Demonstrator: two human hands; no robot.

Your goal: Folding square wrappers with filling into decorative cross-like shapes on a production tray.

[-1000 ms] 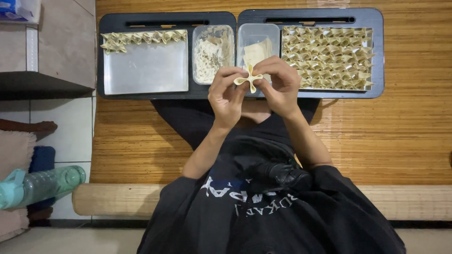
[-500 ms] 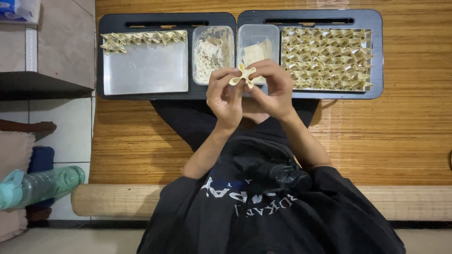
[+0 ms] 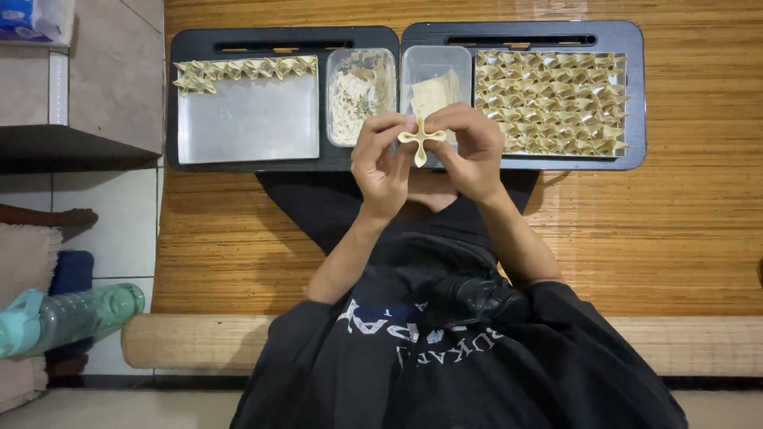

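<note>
Both my hands pinch one pale dumpling wrapper [image 3: 420, 141], folded into a cross shape, held up in front of me. My left hand [image 3: 383, 165] grips its left side and my right hand [image 3: 474, 151] its right side. Behind the hands, a clear tub [image 3: 435, 79] holds flat wrappers and another clear tub [image 3: 362, 95] holds pale filling. A tray on the right [image 3: 548, 102] is packed with several folded dumplings. A metal tray on the left [image 3: 248, 119] carries one row of folded dumplings [image 3: 238, 70] along its far edge.
Two black lap trays [image 3: 282, 40] sit side by side on a woven bamboo mat [image 3: 683, 230]. A greenish water bottle [image 3: 67, 318] lies at the lower left by a tiled floor and a dark shelf [image 3: 63, 147].
The hands have stayed in place while the fingers worked the wrapper; it tilted half a second ago and now shows again as an upright cross.
</note>
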